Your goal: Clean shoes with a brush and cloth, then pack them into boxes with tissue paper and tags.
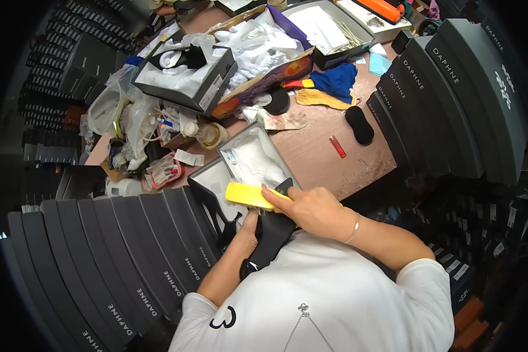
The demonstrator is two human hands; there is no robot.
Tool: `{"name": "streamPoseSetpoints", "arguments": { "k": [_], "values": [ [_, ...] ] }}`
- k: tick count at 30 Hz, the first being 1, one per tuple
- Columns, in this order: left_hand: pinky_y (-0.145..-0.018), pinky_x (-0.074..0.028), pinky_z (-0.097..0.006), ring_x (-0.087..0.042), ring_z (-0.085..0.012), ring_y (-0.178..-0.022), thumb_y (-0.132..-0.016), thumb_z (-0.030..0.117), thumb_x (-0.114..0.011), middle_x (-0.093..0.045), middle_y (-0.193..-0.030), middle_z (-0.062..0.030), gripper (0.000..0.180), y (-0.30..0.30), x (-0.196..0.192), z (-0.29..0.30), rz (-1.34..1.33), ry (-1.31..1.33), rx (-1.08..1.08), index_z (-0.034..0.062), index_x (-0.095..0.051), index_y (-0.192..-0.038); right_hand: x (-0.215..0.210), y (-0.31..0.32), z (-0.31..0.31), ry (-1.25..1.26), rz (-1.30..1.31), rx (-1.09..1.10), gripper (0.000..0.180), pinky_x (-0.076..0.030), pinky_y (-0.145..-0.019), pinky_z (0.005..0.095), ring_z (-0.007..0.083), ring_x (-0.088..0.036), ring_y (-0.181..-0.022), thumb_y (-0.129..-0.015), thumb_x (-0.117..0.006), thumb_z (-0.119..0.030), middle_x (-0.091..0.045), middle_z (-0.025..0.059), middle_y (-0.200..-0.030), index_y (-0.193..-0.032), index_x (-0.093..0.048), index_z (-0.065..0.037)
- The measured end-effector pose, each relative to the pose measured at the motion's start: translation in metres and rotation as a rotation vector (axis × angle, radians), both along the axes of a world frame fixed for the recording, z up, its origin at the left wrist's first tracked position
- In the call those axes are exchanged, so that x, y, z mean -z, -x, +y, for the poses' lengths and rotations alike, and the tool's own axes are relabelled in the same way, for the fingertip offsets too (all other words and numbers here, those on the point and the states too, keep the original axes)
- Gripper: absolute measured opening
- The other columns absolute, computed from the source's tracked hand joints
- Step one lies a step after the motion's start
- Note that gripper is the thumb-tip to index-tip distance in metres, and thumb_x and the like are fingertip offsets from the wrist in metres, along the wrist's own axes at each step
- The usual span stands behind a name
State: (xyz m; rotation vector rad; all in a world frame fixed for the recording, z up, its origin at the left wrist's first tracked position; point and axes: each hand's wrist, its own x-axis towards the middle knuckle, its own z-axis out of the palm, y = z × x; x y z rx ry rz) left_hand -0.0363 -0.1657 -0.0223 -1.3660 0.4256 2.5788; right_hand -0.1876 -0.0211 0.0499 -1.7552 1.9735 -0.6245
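Observation:
My right hand (317,211) is closed round the end of a yellow-backed brush (249,194), its bristles facing down. Just below the brush, close to my chest, is a black shoe (270,237). My left hand (248,230) grips the shoe from its left side, with most of its fingers hidden behind the shoe and brush. Beyond my hands lies an open shoebox (277,154) lined with white paper. A second black shoe (224,226), partly covered by my left arm, rests beside the box.
Tall stacks of dark shoeboxes stand at left (117,252) and right (446,111). On the pink table (311,167) are a red lighter (337,146), a black oval pad (359,125), a blue cloth (336,81) and a yellow cloth (322,100). Farther back, another open shoebox (211,94) holds white paper.

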Motion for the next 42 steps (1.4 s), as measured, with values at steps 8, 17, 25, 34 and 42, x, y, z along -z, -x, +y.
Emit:
{"name": "streamPoseSetpoints", "arguments": {
  "k": [8, 17, 25, 34, 42],
  "values": [
    [-0.076, -0.056, -0.03, -0.068, -0.019, -0.081, -0.091, 0.052, -0.053, -0.068, -0.097, -0.0115, 0.053, 0.003, 0.007, -0.014, -0.072, 0.228, 0.033, 0.0051, -0.059, -0.117, -0.006, -0.003, -0.008, -0.009, 0.071, -0.018, 0.055, -0.048, -0.047, 0.0349, 0.0244, -0.06, -0.057, -0.088, -0.053, -0.017, -0.055, 0.0099, -0.074, -0.142, -0.039, -0.014],
    [-0.087, -0.053, -0.036, -0.065, -0.0259, -0.097, -0.1, 0.044, -0.032, -0.062, -0.117, -0.0168, 0.054, -0.005, 0.014, -0.015, 0.226, 0.194, 0.029, 0.0, -0.052, -0.125, 0.004, 0.013, -0.005, 0.04, 0.061, 0.101, 0.046, -0.048, -0.048, 0.0391, 0.0293, -0.061, -0.056, -0.092, -0.055, -0.028, -0.056, 0.0113, -0.07, -0.135, -0.047, -0.015],
    [-0.077, -0.056, -0.043, -0.067, -0.0334, -0.085, -0.097, 0.056, -0.031, -0.064, -0.106, -0.0229, 0.067, 0.002, -0.015, -0.018, 0.252, 0.173, -0.11, -0.0012, -0.051, -0.124, 0.002, 0.018, 0.019, -0.077, 0.061, 0.124, 0.048, -0.048, -0.052, 0.0412, 0.0302, -0.062, -0.061, -0.09, -0.058, -0.025, -0.056, 0.0117, -0.071, -0.136, -0.046, -0.017],
    [-0.07, -0.058, -0.04, -0.066, -0.0336, -0.085, -0.095, 0.06, -0.032, -0.059, -0.106, -0.0202, 0.068, 0.003, -0.043, -0.015, 0.427, 0.266, -0.093, 0.0045, -0.04, -0.134, 0.021, 0.064, -0.027, 0.356, -0.138, 0.431, 0.043, -0.051, -0.062, 0.0384, 0.0309, -0.062, -0.067, -0.089, -0.06, -0.014, -0.059, 0.0136, -0.076, -0.132, -0.053, -0.01],
    [-0.083, -0.055, -0.041, -0.066, -0.0314, -0.091, -0.094, 0.061, -0.031, -0.063, -0.106, -0.0203, 0.074, -0.008, -0.033, -0.012, 0.435, 0.198, -0.113, -0.0041, -0.048, -0.126, -0.011, 0.057, -0.004, 0.058, 0.318, 0.034, 0.054, -0.045, -0.04, 0.0323, 0.0189, -0.057, -0.051, -0.087, -0.057, -0.033, -0.051, 0.0022, -0.065, -0.138, -0.042, -0.026]
  ]
}}
